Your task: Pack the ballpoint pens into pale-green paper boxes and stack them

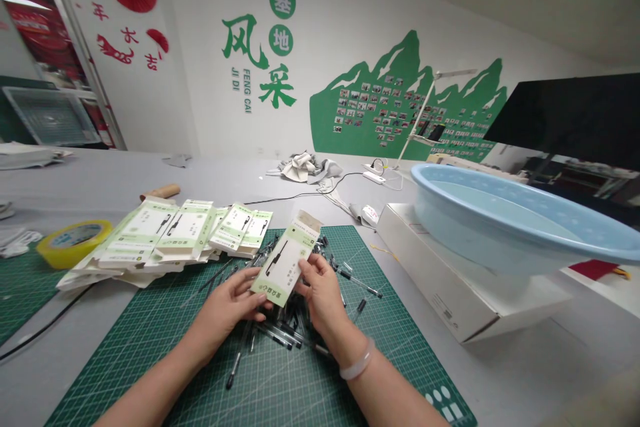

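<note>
Both hands grip a flat white and light-green pen box (pixel 286 260), printed with a picture of a pen, its top flap raised at the far end. My left hand (pixel 235 297) pinches the box's lower left edge. My right hand (pixel 320 290) holds its right edge, with the thumb on the front. Under the hands a loose heap of clear pens with black caps (pixel 285 337) lies on a green cutting mat (pixel 395 363). To the left, similar pen boxes (pixel 135 237) are piled in an overlapping stack.
A yellow tape roll (pixel 75 243) and a brown cardboard tube (pixel 161 192) lie left. On the right a blue basin (pixel 460 240) sits on a white carton (pixel 470 303). Crumpled cloth (pixel 305 167), a power strip (pixel 374 177) and a black cable are at the back.
</note>
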`<state>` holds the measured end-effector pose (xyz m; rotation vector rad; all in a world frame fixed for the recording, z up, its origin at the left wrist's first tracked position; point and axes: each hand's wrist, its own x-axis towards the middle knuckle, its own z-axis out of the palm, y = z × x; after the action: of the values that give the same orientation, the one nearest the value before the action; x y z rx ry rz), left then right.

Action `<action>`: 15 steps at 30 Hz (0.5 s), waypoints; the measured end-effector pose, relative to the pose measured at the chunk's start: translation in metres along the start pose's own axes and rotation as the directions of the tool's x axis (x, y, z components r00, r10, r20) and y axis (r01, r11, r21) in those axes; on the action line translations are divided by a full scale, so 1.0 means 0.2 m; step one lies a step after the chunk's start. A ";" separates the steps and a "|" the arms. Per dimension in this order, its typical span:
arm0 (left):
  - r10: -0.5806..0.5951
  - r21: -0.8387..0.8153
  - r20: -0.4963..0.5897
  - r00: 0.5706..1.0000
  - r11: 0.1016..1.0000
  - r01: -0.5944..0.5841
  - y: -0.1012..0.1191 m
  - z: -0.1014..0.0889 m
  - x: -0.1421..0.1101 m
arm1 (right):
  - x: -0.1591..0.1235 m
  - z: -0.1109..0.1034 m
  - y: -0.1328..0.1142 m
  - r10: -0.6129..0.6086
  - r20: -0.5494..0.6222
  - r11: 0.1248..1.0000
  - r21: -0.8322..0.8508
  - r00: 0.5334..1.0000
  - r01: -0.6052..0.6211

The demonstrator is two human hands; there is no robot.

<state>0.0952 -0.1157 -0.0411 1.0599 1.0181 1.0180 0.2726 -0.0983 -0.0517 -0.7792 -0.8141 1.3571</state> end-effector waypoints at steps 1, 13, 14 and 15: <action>0.000 -0.003 -0.005 1.000 1.000 0.000 0.00 0.00 0.00 | 0.00 0.00 0.00 0.001 0.003 1.000 -0.007 1.000 -0.001; 0.125 0.095 -0.224 0.967 0.990 -0.106 0.09 -0.07 0.17 | 0.00 0.01 0.01 -0.073 -0.016 0.989 -0.129 0.997 0.070; 0.155 0.131 -0.253 0.955 0.983 -0.125 0.12 -0.08 0.24 | 0.00 0.01 0.01 -0.104 -0.022 0.980 -0.172 0.994 0.098; 0.182 0.165 -0.272 0.945 0.976 -0.141 0.16 -0.08 0.32 | 0.00 0.00 0.02 -0.131 -0.020 0.968 -0.217 0.991 0.124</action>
<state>0.0891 -0.0455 -0.0230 1.1499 1.2692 1.2739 0.2697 -0.0978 -0.0552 -0.9000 -0.9786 1.1506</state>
